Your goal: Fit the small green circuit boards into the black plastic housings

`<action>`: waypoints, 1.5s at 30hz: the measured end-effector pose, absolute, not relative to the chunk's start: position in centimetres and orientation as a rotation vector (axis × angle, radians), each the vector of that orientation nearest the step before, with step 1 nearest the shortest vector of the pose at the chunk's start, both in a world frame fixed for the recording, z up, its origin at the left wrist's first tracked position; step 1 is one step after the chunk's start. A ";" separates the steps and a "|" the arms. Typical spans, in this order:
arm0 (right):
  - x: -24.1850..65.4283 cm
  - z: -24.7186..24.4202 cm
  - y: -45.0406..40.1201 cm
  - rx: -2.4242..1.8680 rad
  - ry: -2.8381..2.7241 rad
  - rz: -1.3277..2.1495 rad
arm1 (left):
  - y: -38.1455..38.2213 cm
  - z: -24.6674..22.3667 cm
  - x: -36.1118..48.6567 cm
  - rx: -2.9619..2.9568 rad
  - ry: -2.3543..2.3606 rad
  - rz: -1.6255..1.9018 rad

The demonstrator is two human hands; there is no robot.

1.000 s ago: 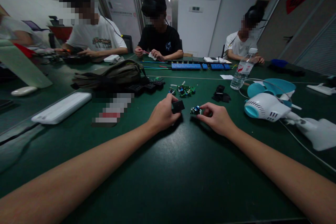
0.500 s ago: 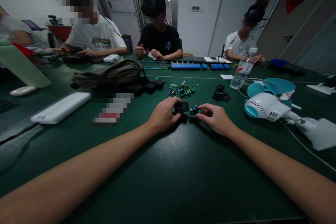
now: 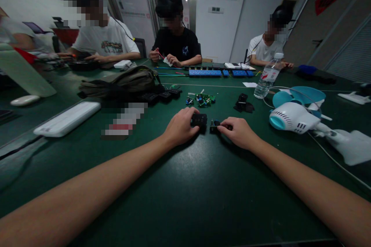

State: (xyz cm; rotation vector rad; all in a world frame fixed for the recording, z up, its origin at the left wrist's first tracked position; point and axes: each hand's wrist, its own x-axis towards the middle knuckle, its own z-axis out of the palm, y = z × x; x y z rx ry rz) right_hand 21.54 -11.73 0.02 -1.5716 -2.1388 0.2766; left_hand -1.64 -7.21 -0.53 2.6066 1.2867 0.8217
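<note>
The left hand (image 3: 182, 125) grips a black plastic housing (image 3: 199, 119) between thumb and fingers, holding it by its outer end, which leaves the end towards the other hand uncovered — probably so that end can be reached freely. The right hand (image 3: 239, 131) pinches a small circuit board (image 3: 213, 126) at its near edge, a light grip that seems meant to spare the parts mounted on it. Housing and board sit between the hands, close but apart, low over the tabletop (image 3: 185, 193); whether either rests on it I cannot tell. Beyond the hands, a loose heap of green circuit boards (image 3: 204, 99) and, ahead of the right hand, some black plastic pieces (image 3: 244, 104) lie apart from each other, perhaps sorted by kind and left within easy reach. The housing is dark and boxy, with small pale-looking marks or holes across the face turned to the wearer. The board shows nearly edge-on — a thin strip with a dark rounded component and slim upright parts rising from it.
</note>
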 end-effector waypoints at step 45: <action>21.5 0.3 -12.2 -1.488 -1.933 0.429 | -7.2 -0.7 -1.7 2.601 1.132 0.888</action>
